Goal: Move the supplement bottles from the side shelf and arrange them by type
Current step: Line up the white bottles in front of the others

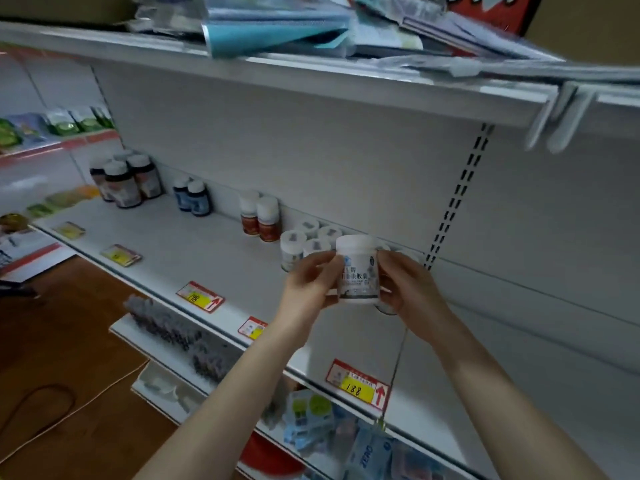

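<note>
Hands — left hand [309, 285] and right hand [408, 289] — grip shut around one upright white plastic supplement bottle [357, 270], above the white metal shelf [194, 247] — bare room toward its front edge.

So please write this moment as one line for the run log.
stage: placing | held: white bottle, upright, above shelf | left hand: gripping | right hand: gripping | nearest: white-capped bottles behind
</note>
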Action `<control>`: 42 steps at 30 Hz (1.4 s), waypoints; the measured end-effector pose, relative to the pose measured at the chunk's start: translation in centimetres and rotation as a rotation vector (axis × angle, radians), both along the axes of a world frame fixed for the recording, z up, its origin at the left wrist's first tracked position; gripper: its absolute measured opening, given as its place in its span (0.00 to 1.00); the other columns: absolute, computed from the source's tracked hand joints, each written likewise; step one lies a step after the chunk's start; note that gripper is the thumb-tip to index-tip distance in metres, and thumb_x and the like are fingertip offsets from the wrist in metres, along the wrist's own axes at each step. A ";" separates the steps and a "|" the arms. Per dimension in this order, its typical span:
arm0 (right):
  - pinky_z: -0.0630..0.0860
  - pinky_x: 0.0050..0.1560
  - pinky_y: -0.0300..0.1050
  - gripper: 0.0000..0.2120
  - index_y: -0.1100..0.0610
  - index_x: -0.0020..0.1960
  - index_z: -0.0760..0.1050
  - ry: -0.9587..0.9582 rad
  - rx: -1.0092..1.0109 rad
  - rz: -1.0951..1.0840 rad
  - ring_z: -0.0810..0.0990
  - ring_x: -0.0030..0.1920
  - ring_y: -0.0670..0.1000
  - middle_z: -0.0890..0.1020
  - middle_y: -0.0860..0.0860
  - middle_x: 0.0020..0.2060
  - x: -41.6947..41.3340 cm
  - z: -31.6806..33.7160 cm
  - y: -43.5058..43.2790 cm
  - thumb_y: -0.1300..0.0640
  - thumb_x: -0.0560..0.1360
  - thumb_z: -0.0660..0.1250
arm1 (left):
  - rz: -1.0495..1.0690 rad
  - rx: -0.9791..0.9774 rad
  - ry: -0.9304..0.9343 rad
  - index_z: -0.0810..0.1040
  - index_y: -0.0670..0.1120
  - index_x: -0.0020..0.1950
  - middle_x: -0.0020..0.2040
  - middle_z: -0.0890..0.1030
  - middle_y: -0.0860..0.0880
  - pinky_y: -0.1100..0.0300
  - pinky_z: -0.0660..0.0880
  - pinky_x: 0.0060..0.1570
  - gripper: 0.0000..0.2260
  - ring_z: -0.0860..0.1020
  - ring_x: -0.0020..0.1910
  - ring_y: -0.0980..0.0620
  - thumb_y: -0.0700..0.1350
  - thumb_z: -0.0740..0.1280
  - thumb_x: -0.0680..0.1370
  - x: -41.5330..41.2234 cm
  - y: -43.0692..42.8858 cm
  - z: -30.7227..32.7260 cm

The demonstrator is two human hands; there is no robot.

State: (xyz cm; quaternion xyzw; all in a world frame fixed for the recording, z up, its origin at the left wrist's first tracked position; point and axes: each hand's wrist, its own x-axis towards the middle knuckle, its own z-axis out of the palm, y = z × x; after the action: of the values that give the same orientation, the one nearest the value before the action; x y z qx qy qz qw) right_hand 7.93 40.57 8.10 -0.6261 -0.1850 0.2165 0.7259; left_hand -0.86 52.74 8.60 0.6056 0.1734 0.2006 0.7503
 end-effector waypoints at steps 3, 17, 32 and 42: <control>0.80 0.39 0.43 0.09 0.57 0.48 0.78 -0.031 -0.011 -0.052 0.84 0.43 0.49 0.85 0.50 0.40 0.6 0.3 1.0 0.57 0.78 0.60 | -0.036 -0.015 -0.006 0.77 0.53 0.45 0.42 0.80 0.50 0.59 0.77 0.41 0.04 0.79 0.43 0.52 0.46 0.64 0.77 1.5 1.6 -0.3; 0.76 0.47 0.41 0.10 0.53 0.56 0.77 0.079 -0.349 -0.356 0.81 0.49 0.48 0.83 0.51 0.50 -2.5 -2.8 3.2 0.54 0.78 0.60 | -0.465 0.174 0.090 0.79 0.52 0.49 0.47 0.81 0.50 0.59 0.79 0.48 0.05 0.80 0.46 0.53 0.42 0.65 0.76 3.8 7.4 -5.1; 0.74 0.53 0.45 0.17 0.54 0.65 0.71 0.278 -0.475 -0.409 0.79 0.55 0.53 0.79 0.52 0.57 -3.8 -5.3 3.5 0.50 0.78 0.59 | -0.585 0.444 0.136 0.76 0.44 0.61 0.54 0.78 0.52 0.74 0.73 0.47 0.13 0.76 0.53 0.55 0.39 0.64 0.76 4.2 7.3 -8.7; 0.72 0.59 0.48 0.08 0.52 0.55 0.72 0.223 -0.463 -0.388 0.77 0.58 0.55 0.78 0.53 0.55 -2.5 -5.2 3.9 0.52 0.79 0.58 | -0.616 0.367 0.167 0.74 0.48 0.62 0.54 0.76 0.54 0.64 0.71 0.50 0.12 0.74 0.53 0.57 0.44 0.58 0.80 5.7 7.3 -8.5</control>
State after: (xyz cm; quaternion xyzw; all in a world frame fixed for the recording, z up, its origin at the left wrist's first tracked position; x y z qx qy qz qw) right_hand 5.47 44.48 2.93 -0.7708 0.0725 0.1778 0.6075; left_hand 4.81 60.01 0.09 0.7681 0.0047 -0.0570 0.6377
